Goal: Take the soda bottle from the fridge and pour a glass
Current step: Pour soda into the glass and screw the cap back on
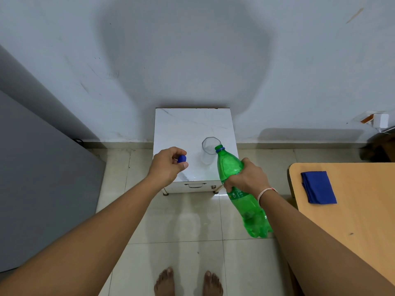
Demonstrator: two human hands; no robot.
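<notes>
My right hand (248,180) grips the middle of a green soda bottle (229,165), which is uncapped and tilted up and to the left. Its open mouth sits at the near rim of a clear glass (208,150) that stands upright on a small white cabinet (181,129). I cannot tell whether any liquid is flowing, and the glass looks empty. My left hand (168,165) hovers over the cabinet's left front part, left of the glass, with the blue bottle cap (182,159) pinched in its fingers.
A grey fridge side (42,178) fills the left. At the right stands a wooden table (352,210) with a folded blue cloth (318,186) on it. The cabinet stands against the wall on a tiled floor (181,221); my bare feet (188,283) show below.
</notes>
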